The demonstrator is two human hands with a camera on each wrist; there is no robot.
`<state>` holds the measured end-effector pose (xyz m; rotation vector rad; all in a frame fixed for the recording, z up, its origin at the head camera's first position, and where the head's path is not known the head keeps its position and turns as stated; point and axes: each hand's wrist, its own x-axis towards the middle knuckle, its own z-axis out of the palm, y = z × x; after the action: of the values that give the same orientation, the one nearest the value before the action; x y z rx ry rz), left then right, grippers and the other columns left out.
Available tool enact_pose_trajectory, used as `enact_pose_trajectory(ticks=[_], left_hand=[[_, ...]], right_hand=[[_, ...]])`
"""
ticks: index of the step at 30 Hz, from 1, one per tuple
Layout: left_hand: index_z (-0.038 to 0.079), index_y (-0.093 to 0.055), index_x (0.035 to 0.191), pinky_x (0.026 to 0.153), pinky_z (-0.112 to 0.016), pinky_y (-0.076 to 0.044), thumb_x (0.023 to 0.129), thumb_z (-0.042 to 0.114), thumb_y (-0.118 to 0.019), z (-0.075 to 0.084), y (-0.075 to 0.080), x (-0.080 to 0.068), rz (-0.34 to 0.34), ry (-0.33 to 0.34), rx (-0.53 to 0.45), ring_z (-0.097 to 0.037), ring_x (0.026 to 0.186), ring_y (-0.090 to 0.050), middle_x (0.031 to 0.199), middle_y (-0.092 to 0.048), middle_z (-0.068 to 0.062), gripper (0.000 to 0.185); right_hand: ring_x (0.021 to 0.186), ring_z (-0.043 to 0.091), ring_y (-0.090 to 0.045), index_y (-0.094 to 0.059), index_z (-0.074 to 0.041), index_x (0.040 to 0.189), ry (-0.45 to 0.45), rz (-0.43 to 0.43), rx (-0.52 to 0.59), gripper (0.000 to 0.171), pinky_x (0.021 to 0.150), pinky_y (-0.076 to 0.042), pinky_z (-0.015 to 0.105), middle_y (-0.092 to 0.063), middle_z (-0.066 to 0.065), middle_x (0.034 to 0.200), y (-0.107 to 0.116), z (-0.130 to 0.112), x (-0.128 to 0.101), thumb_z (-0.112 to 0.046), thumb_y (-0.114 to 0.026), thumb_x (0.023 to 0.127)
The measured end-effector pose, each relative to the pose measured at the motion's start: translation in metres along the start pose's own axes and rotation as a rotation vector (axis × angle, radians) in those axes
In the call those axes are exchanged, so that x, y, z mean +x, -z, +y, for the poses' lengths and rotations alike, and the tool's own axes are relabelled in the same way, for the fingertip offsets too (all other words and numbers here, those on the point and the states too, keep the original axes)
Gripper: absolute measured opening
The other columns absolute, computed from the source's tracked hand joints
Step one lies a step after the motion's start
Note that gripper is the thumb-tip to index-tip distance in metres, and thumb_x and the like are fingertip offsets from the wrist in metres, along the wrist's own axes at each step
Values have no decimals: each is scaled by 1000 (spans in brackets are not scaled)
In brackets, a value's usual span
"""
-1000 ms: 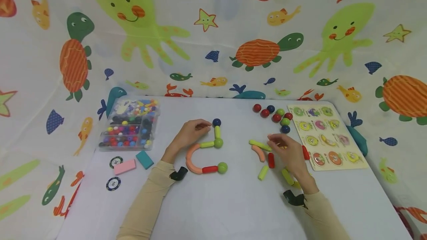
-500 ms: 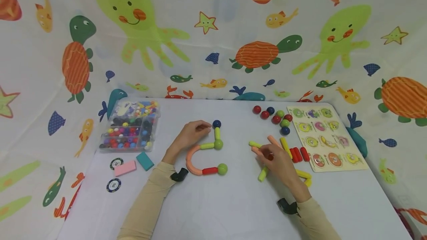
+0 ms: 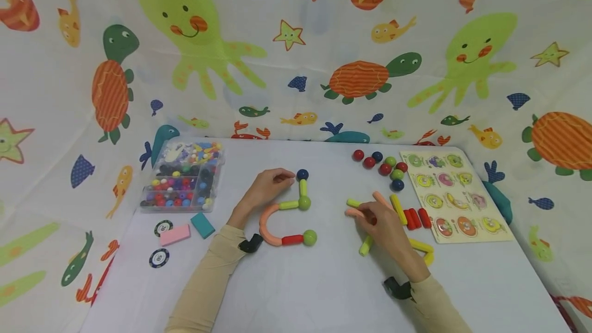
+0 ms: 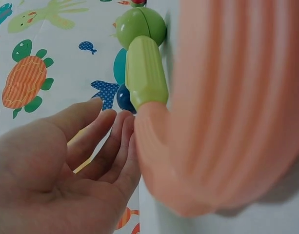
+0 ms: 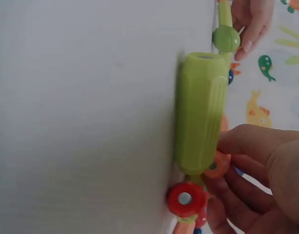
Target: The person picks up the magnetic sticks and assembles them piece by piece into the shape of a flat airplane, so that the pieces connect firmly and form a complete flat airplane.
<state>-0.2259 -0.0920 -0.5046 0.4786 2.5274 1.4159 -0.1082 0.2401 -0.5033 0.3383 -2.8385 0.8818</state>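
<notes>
In the head view a chain of magnetic pieces lies at the centre: a navy ball (image 3: 302, 174), light-green rods (image 3: 303, 187), green balls (image 3: 304, 202), a salmon curved rod (image 3: 265, 225) and a red rod (image 3: 293, 240). My left hand (image 3: 267, 187) rests beside it, fingers loosely bent and holding nothing, fingertips close to the navy ball. My right hand (image 3: 386, 227) pinches another salmon curved rod (image 3: 353, 213) between thumb and fingers; its end (image 5: 218, 165) shows in the right wrist view. A short light-green rod (image 5: 202, 112) lies just in front of that hand.
Red rods (image 3: 414, 218) and yellow rods (image 3: 399, 209) lie beyond the right hand, with several balls (image 3: 384, 169) behind them. A picture board (image 3: 458, 194) sits at the right. A bead box (image 3: 182, 176), pink block (image 3: 174, 235), teal block (image 3: 202, 225) and chips (image 3: 159, 258) lie left.
My right hand has moved left and down from over the rods and taken hold of the salmon curved rod, which has shifted slightly left. The left hand stays in place beside the chain.
</notes>
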Motion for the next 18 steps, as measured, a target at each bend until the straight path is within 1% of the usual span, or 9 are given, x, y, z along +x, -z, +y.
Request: enact_pose_trajectory(ticks=[4,8,10,12,14,16,18], left_hand=[[15,-70,124,97,-38,-54,101,31,-63,2,0,2,9,-4,2,-17,109,-66,119,-72,-1,29],[13,-70,125,98,-38,-54,101,27,-65,5,-1,5,17,-15,-3,-18,109,-67,118,-73,-3,28],[12,-69,125,98,-37,-54,100,25,-65,6,-1,7,22,-20,-2,-18,109,-68,117,-73,-4,28],[11,-69,125,96,-37,-55,100,24,-66,7,-1,9,29,-14,-1,-18,107,-68,116,-73,-4,29],[10,-69,126,95,-37,-55,100,23,-66,8,-1,11,38,-3,5,-18,106,-68,115,-73,-4,29],[9,-69,126,94,-37,-55,99,23,-66,9,-1,12,49,13,7,-18,105,-68,115,-73,-4,30],[8,-69,125,94,-37,-55,99,23,-67,9,-1,13,58,29,9,-19,105,-68,114,-73,-5,31]], right_hand=[[90,14,-64,-70,-9,117,7,10,75,28,79,-58,28,-71,1,105,6,-5,11,-12,-78,90],[98,17,-67,-69,-10,121,20,18,135,29,82,-57,21,-71,2,111,11,-7,31,-13,-75,92],[99,16,-67,-69,-11,121,33,20,143,29,82,-57,20,-71,2,112,11,-7,43,-15,-75,93],[100,16,-68,-70,-11,121,49,24,151,28,83,-58,23,-72,2,112,11,-7,56,-17,-74,94],[100,17,-68,-70,-10,121,69,24,161,27,85,-60,30,-72,4,112,9,-8,70,-18,-72,95],[101,18,-67,-70,-10,121,75,10,172,26,86,-60,36,-72,4,112,7,-9,84,-21,-71,97],[101,19,-68,-70,-9,120,76,-8,184,27,88,-60,39,-72,5,112,3,-11,96,-23,-70,97]])
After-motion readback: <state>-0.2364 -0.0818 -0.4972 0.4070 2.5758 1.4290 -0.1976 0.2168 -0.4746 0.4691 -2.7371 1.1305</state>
